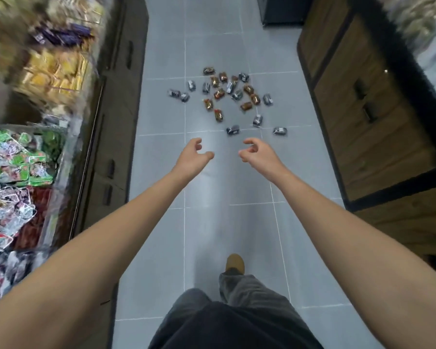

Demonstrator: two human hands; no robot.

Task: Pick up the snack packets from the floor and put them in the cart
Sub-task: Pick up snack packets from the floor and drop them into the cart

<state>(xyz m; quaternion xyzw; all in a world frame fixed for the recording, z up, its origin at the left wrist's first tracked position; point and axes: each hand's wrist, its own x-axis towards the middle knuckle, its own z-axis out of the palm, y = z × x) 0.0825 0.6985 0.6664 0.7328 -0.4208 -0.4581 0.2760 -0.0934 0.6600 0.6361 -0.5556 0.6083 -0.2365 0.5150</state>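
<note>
Left hand (193,153): fingers loosely curled, holding nothing, stretched toward 12 o'clock.
Right hand (258,152): same loose curl, empty, beside the left.
Snack packets (219,93): scattered on the grey floor (212,222) at 12 o'clock, beyond both hands and touching neither.
Cart: not in view.
Risk: small, glossy packets (brown and silver mixed) may slip from an overfull grab.
Risk: strays at the cluster's 9 o'clock edge may be missed.

Single head-worn wide-angle camera looking forward and down along aisle floor (212,217), viewing from standing height, shelves (23,159) edging left, wooden cabinets (375,127) right
</note>
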